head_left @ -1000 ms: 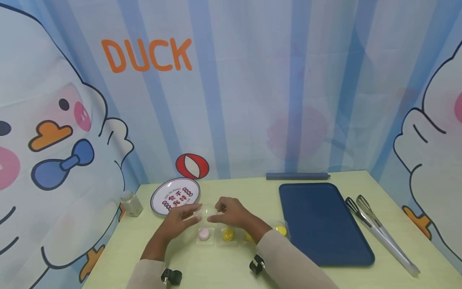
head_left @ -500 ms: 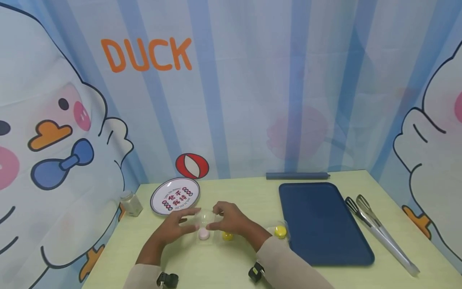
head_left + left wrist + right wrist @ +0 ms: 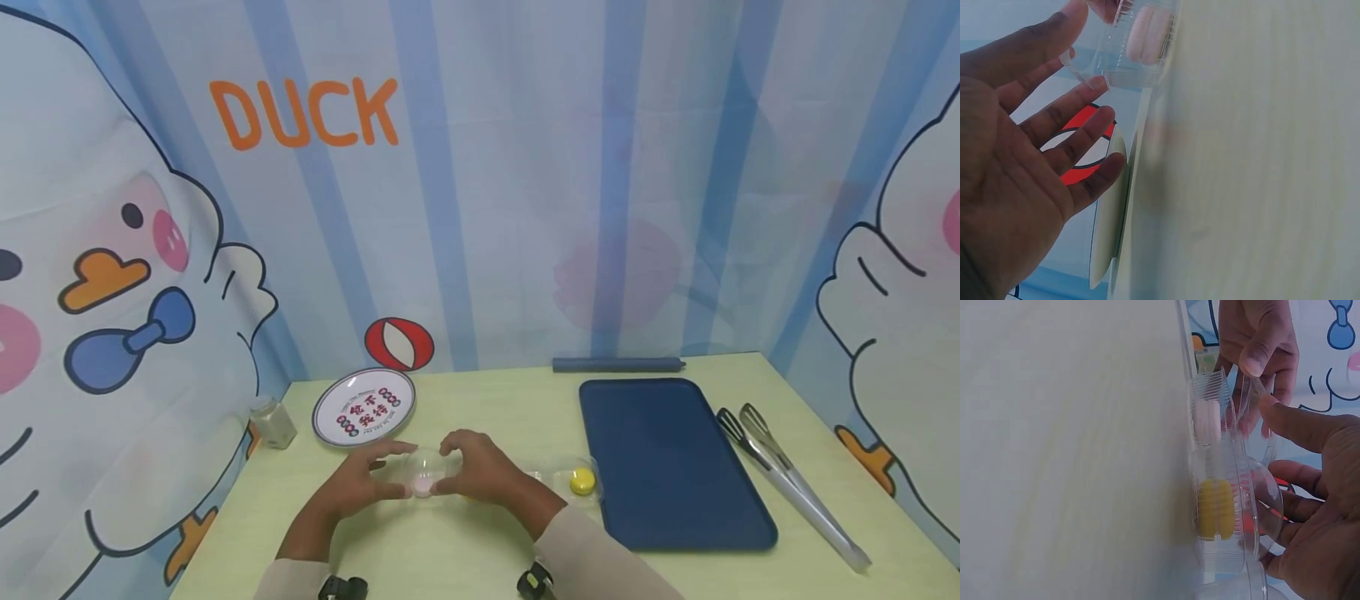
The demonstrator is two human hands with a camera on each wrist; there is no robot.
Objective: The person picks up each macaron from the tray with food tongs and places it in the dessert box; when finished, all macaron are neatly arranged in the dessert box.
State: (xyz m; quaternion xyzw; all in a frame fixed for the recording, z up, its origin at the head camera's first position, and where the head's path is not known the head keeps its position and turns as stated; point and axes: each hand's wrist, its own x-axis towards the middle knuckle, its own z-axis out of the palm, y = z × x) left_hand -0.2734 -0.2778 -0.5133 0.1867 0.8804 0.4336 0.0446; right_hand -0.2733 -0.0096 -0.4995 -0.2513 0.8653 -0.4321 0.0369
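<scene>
Both hands hold a clear domed plastic lid (image 3: 426, 458) by its edges, directly above a pink macaron (image 3: 423, 486) in a clear, ridged plastic base. My left hand (image 3: 354, 485) has thumb and forefinger at the lid's left side, its other fingers spread in the left wrist view. On the opposite side, my right hand (image 3: 483, 473) pinches the lid with thumb and forefinger. A narrow gap shows between lid and base in the right wrist view. Beside it sits a yellow macaron (image 3: 1216, 509) in a clear box with a domed lid, mostly behind my right hand in the head view.
Another boxed yellow macaron (image 3: 582, 481) sits by the dark blue tray (image 3: 675, 467). Metal tongs (image 3: 795, 492) lie right of that tray. A printed plate (image 3: 365, 408) stands back left, near a small jar (image 3: 273, 423). A blue rod (image 3: 618, 365) lies along the table's back edge.
Both hands have brought the clear lid down and toward me, from behind the pink macaron to just over it. The plate, tray and tongs stay where they were.
</scene>
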